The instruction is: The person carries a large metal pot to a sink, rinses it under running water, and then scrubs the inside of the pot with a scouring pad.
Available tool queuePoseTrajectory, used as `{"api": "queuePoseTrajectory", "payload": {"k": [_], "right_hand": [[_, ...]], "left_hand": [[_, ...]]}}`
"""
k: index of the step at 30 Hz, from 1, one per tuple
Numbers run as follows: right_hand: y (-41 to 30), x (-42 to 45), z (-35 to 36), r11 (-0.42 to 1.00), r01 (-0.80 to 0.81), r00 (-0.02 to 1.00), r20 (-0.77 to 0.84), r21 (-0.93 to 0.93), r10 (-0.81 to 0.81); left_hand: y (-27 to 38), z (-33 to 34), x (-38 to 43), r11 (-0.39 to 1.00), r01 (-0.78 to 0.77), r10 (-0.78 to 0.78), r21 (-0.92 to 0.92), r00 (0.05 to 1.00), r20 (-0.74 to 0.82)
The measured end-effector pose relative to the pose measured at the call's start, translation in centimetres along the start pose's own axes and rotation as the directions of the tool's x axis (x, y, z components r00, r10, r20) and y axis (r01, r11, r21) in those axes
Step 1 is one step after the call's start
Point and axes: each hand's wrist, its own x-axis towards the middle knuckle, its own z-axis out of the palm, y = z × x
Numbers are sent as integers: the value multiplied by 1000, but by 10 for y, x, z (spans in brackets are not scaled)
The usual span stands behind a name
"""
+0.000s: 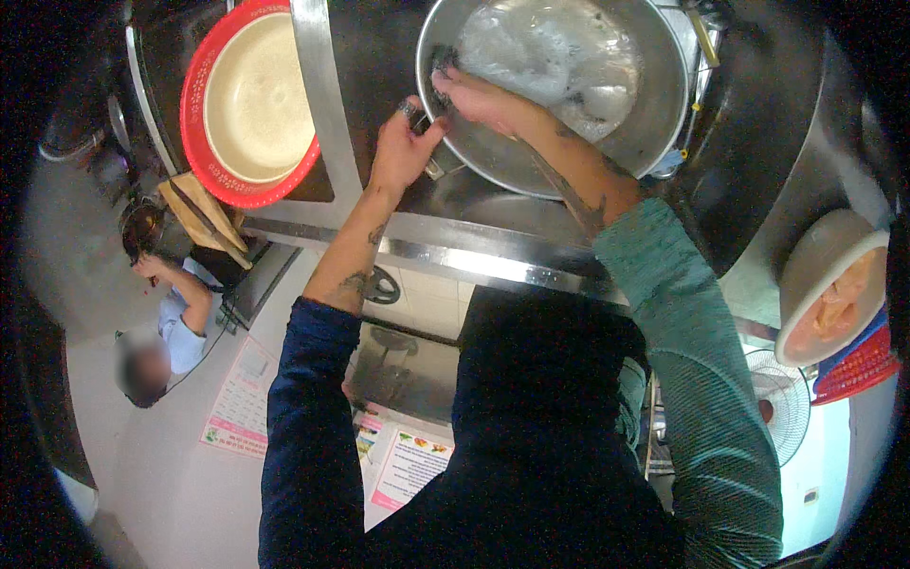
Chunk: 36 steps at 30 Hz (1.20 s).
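Note:
A large round metal pot (pixel 490 167) sits in front of me, with foamy, cloudy water (pixel 554 64) and some dark specks at its bottom. My left hand (pixel 404 149) grips the pot's near-left edge, thumb at the rim; a ring shows on one finger. Inside the pot, my right hand (pixel 483 99) reaches across to the left wall. Its fingers press a dark, rough pad (pixel 445 55), which looks like a scouring pad, against the metal. The hand covers part of this pad.
Left of a metal divider (pixel 323 92) stands a red basin (pixel 193 121) holding a cream basin (pixel 259 99). A wooden board with a knife (pixel 202 217) lies beyond. Another person (pixel 186 306) works at far left. At right are a bowl of raw meat (pixel 832 320) and a fan (pixel 782 405).

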Motion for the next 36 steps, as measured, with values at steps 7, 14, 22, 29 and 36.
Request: {"api": "queuePoseTrajectory", "payload": {"k": [7,14,22,29,36], "right_hand": [[41,20,11,937,239,970,27,-254,-241],[71,18,13,959,145,978,-111,-242,-176],[71,17,11,962,-45,979,-204,-271,-12],[57,-6,5,987,-9,1000,10,-161,11],[63,-41,-14,740,-29,937,240,-672,255]], "left_hand": [[-3,-3,3,996,-36,32,-84,998,-45],[-11,4,8,994,-73,72,-76,997,-15],[-6,7,13,989,-30,30,-145,1000,-1],[7,0,7,996,2,-2,91,1000,1],[3,-3,5,999,-8,10,51,999,-42]]}}
